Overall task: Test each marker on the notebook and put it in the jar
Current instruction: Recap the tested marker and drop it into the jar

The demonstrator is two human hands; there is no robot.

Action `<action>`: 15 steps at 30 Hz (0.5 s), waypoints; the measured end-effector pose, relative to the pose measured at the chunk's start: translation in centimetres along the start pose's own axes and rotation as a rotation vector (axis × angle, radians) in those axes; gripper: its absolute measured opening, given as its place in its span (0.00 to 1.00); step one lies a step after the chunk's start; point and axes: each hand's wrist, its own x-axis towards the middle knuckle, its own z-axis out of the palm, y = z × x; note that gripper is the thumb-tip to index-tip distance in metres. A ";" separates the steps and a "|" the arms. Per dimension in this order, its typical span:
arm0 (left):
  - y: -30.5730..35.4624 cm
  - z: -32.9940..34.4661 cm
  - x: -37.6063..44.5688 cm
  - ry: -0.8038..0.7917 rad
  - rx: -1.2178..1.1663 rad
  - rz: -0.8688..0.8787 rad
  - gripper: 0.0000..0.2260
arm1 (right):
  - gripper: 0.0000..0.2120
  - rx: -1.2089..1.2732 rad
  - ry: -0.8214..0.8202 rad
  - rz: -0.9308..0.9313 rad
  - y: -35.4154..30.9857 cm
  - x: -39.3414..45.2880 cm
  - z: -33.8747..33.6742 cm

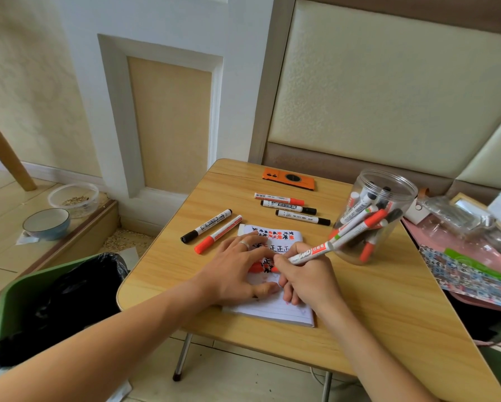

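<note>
1. Small wooden folding table (374,300) against a padded wall; the person's two bare forearms reach in from the near edge.
2. Notebook (275,310) lies open mid-table, its upper page crowded with red and black test marks.
3. Left hand (237,269) lies flat on the page, fingers straight and spread, pressing the paper down. A ring shows on one finger. It grasps nothing.
4. Right hand (308,278) is curled round a white marker (310,252), pinching it in a writing grip. The tip is down at the page among the red marks; the barrel slants up and right toward the jar.
5. A red cap (255,268) seems to lie on the page just under the left fingers; partly hidden, cannot be sure.
6. Clear plastic jar (388,187) stands on the table's right side, just beside the notebook, lid off, already holding a bundle of red-capped and black-capped markers leaning inside.
7. Loose on the table: a black-capped marker (207,226) and a red-capped marker (218,235) side by side left of the notebook; three more markers (288,206) in a row behind it.
8. An orange phone (288,179) lies at the far edge.
9. Green bin (34,297) with a black liner stands on the floor left of the table.
</note>
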 end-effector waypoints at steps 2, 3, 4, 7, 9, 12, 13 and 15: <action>0.0 0.0 0.0 -0.013 0.003 -0.006 0.31 | 0.10 -0.009 0.000 0.000 0.0 -0.1 0.0; 0.0 0.0 0.0 -0.018 0.001 -0.009 0.31 | 0.10 -0.010 0.006 0.003 0.0 -0.1 -0.1; 0.0 0.0 0.0 -0.023 -0.001 -0.011 0.30 | 0.10 -0.008 0.015 0.007 -0.1 -0.2 -0.1; -0.1 0.0 0.0 -0.029 -0.006 -0.015 0.30 | 0.10 0.004 0.046 0.022 0.0 -0.2 -0.1; 0.0 0.0 0.0 -0.027 -0.004 -0.013 0.30 | 0.10 0.007 0.054 0.027 0.0 -0.2 -0.1; -0.1 0.0 0.0 -0.026 0.001 -0.013 0.30 | 0.10 0.022 0.053 0.027 0.0 -0.2 -0.1; -0.1 0.0 0.0 -0.025 0.002 -0.012 0.30 | 0.10 0.028 0.051 0.027 0.0 -0.1 -0.1; -0.1 0.0 0.0 -0.028 -0.001 -0.011 0.30 | 0.10 0.025 0.043 0.027 -0.1 -0.1 0.0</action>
